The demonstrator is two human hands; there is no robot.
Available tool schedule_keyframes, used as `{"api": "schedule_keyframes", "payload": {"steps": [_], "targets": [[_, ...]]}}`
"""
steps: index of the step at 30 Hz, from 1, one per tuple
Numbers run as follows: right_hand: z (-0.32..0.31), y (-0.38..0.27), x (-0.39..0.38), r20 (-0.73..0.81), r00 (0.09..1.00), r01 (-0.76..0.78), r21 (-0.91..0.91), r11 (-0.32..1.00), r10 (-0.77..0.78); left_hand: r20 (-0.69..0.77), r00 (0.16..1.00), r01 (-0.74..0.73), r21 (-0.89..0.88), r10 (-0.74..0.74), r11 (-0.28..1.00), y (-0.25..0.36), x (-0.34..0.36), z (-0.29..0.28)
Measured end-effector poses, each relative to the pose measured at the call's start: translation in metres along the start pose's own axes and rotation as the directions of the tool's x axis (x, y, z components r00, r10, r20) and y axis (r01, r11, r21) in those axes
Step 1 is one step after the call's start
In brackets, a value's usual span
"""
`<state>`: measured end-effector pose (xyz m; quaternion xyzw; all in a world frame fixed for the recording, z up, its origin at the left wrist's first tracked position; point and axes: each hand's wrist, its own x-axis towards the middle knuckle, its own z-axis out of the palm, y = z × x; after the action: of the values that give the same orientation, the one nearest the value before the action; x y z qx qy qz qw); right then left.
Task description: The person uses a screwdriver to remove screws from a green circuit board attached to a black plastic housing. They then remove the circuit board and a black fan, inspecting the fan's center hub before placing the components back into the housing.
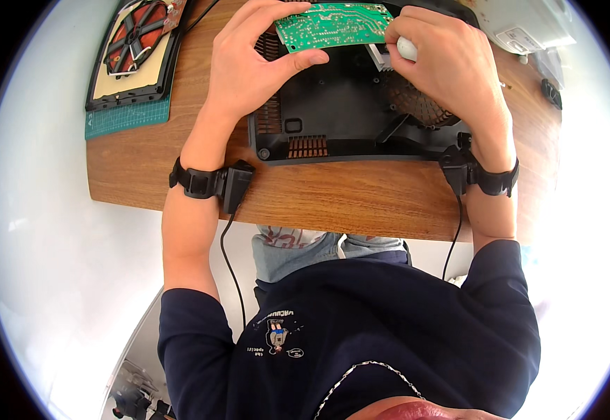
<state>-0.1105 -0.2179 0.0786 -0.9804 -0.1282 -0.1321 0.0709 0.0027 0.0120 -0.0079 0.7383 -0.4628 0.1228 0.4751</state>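
A green circuit board (336, 24) is held up above a black plastic housing (347, 105), its solder-dotted side showing. My left hand (242, 66) has the board's left end between the fingers at its top edge and the thumb near its lower edge. At the right end, the fingertips of my right hand (452, 63) touch the board. Curled in that same hand is a white, round-ended object (407, 49), mostly hidden by the fingers; its kind is unclear. Below the board a silver metal part (380, 57) shows. The housing has slotted vents and a round fan grille (420, 101).
On the left, a black-framed part with a red-and-black coil (137, 38) lies on a green cutting mat (130, 117). A white container (525, 28) stands at the far right, near a small black object (551, 94). Cables hang from both wrist straps past the wooden table's (319, 199) front edge.
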Motion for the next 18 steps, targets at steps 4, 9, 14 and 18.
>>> {"api": "schedule_keyframes", "payload": {"steps": [4, 9, 14, 18], "targets": [[0.000, 0.000, 0.001, -0.020, 0.998, 0.055, -0.039, 0.998, -0.055, -0.011, 1.000, 0.006, -0.019, -0.006, 1.000, -0.003, -0.001, 0.001], [0.001, 0.003, 0.001, -0.050, 0.989, 0.135, -0.047, 0.990, -0.137, -0.010, 1.000, 0.021, -0.020, -0.021, 1.000, -0.001, 0.000, 0.000], [0.006, 0.011, -0.002, -0.080, 0.989, 0.122, -0.059, 0.991, -0.127, 0.009, 0.999, 0.037, -0.035, -0.037, 0.999, -0.001, 0.000, 0.000], [0.002, 0.009, 0.000, -0.140, 0.989, 0.058, 0.053, 0.997, -0.051, 0.024, 0.997, 0.076, -0.038, -0.075, 0.996, 0.000, -0.001, -0.001]]}}
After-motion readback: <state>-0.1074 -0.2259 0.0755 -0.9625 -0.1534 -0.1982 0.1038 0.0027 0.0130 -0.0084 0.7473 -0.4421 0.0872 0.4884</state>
